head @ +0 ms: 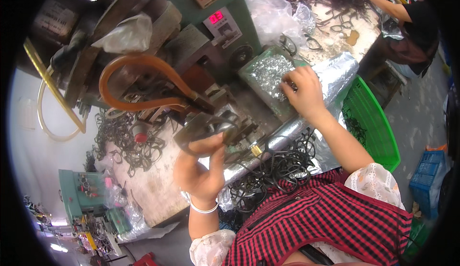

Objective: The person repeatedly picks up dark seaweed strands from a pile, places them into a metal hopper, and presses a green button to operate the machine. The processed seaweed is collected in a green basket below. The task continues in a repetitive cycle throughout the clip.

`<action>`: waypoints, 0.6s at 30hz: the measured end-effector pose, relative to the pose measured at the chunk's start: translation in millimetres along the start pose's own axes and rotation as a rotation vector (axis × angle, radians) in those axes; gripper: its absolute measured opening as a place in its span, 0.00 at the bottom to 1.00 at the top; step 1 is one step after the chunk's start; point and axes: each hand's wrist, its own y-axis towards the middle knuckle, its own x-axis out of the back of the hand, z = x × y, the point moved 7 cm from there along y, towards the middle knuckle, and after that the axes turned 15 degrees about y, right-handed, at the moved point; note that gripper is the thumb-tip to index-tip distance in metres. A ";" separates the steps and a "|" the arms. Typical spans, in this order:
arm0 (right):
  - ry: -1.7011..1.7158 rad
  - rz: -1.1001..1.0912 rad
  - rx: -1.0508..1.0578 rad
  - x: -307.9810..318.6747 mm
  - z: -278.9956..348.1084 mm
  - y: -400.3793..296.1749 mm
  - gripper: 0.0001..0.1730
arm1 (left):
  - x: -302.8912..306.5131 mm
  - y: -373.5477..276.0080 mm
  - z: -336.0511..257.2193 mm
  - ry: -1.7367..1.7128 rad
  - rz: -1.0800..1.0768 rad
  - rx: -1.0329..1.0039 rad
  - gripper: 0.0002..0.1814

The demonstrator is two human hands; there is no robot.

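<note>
My left hand, with a white bangle at its wrist, is raised in front of the bench machine. Thumb and finger pinch a dark eyeglass frame, which is blurred and partly covered by the fingers. Just beyond it is the machine's metal fixture, under a looped brown hose. My right hand is at the near right side of a shallow tray of small shiny metal pieces. Its fingers are curled together over the pieces; whether one is between them is hard to see.
Dark eyeglass frames are heaped on foil before my lap, and more lie on the bench at left. A green basket stands at right, a blue crate beyond it. Another person's arm reaches over the far table.
</note>
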 end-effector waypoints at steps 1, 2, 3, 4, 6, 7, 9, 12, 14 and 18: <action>0.010 -0.007 0.010 -1.8 3.7 9.0 0.08 | 1.0 0.8 0.2 -0.026 -0.068 0.011 0.12; 0.016 0.004 0.015 -4.5 2.0 18.3 0.08 | -0.1 2.4 1.1 -0.049 -0.138 0.022 0.11; -0.004 0.040 -0.066 -9.1 -11.2 22.6 0.08 | 1.3 4.5 2.9 -0.077 -0.216 0.028 0.10; -0.039 0.039 -0.048 -11.3 -10.2 18.4 0.08 | 0.5 8.0 -0.6 -0.023 -0.177 0.009 0.11; -0.062 0.117 0.097 -24.1 5.2 14.2 0.08 | 0.9 7.0 -1.8 -0.019 -0.176 -0.027 0.13; -0.049 0.195 0.225 -34.0 17.1 12.6 0.09 | 1.6 8.3 -2.5 0.002 -0.161 -0.072 0.15; -0.085 0.412 0.388 -57.3 30.7 12.7 0.14 | 5.3 3.4 3.8 -0.030 -0.181 -0.085 0.19; -0.196 0.396 0.477 -70.7 15.2 30.4 0.14 | 7.9 3.6 -1.8 0.059 -0.099 -0.066 0.17; -0.114 0.300 0.456 -57.5 16.8 43.6 0.13 | 4.7 -7.9 1.4 0.032 -0.138 0.008 0.19; 0.098 0.023 0.206 -18.0 4.6 36.1 0.06 | 24.2 -68.0 31.0 0.182 -0.363 0.100 0.23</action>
